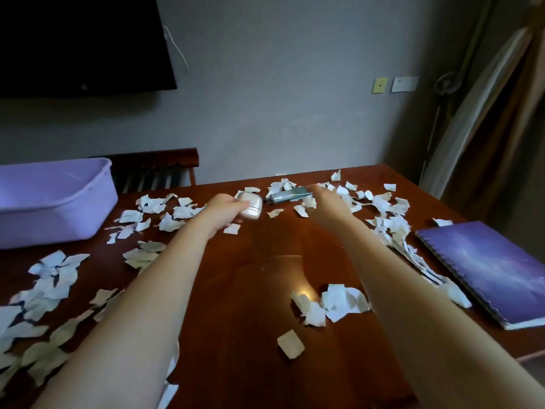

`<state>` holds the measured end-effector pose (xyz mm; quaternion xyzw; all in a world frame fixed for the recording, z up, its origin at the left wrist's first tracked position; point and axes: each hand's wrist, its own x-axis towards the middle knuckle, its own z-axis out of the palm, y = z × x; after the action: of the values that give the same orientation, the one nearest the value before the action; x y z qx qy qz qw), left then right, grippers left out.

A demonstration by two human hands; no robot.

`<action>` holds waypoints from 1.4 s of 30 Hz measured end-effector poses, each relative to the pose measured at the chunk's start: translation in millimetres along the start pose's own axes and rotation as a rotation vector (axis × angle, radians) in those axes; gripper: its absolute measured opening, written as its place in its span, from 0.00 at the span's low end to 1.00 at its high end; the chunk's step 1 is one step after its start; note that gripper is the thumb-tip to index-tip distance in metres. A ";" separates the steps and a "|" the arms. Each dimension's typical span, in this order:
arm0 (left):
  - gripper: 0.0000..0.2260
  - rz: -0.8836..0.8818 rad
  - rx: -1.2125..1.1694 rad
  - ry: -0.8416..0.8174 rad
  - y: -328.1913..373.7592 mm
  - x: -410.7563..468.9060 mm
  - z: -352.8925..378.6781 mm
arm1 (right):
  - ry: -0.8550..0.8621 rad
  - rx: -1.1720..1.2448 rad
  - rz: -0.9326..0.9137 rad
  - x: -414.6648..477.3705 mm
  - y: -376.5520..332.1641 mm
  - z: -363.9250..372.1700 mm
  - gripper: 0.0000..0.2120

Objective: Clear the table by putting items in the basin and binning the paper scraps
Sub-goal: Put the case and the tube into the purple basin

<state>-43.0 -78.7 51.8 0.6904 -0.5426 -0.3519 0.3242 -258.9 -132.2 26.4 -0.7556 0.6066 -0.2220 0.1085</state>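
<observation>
My left hand (225,211) grips a small white rounded case (250,206) a little above the brown table (259,261). My right hand (327,206) reaches over a grey-green tube (287,196) at the far side, its fingers at the tube's right end; whether they grip it is unclear. White paper scraps (333,302) lie scattered all over the table. A lilac plastic basin (53,202) stands at the far left corner, and it looks empty. A purple spiral notebook (489,267) lies at the right edge.
A dark wooden bench (156,169) stands behind the table next to the basin. A black screen (82,42) hangs on the wall above. A curtain (486,107) and a stand fill the right corner. No bin is in view.
</observation>
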 end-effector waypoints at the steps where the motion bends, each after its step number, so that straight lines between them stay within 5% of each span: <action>1: 0.15 -0.001 -0.001 0.022 -3.5 5.9 -8.8 | -0.026 -0.049 -0.001 12.1 -2.5 5.9 0.24; 8: 0.17 -0.028 0.006 0.119 -14.9 42.3 -42.2 | -0.226 -0.258 -0.082 83.7 -32.2 32.5 0.28; 12: 0.17 -0.051 0.002 0.123 -19.3 57.3 -45.6 | -0.317 -0.385 -0.139 106.6 -34.4 46.6 0.20; 18: 0.17 -0.055 -0.014 0.129 -19.6 67.7 -43.2 | -0.284 -0.664 -0.212 112.1 -31.2 61.3 0.20; 24: 0.16 -0.041 -0.022 0.144 -17.5 65.5 -43.6 | -0.163 -0.674 -0.267 110.2 -30.5 52.1 0.23; 32: 0.16 0.025 -0.150 0.276 -2.8 43.9 -56.1 | 0.042 -0.424 -0.347 84.5 -82.0 18.5 0.15; 38: 0.15 0.050 -0.312 0.421 -10.7 6.2 -94.1 | -0.007 -0.015 -0.306 51.6 -156.3 11.4 0.09; 42: 0.15 0.048 -0.384 0.514 -27.2 -19.2 -136.0 | -0.024 0.077 -0.356 35.4 -211.7 16.5 0.17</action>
<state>81.9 -45.5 105.6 0.6698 -0.3828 -0.2543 0.5832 -61.5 -117.2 110.8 -0.8490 0.4530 -0.2517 0.1034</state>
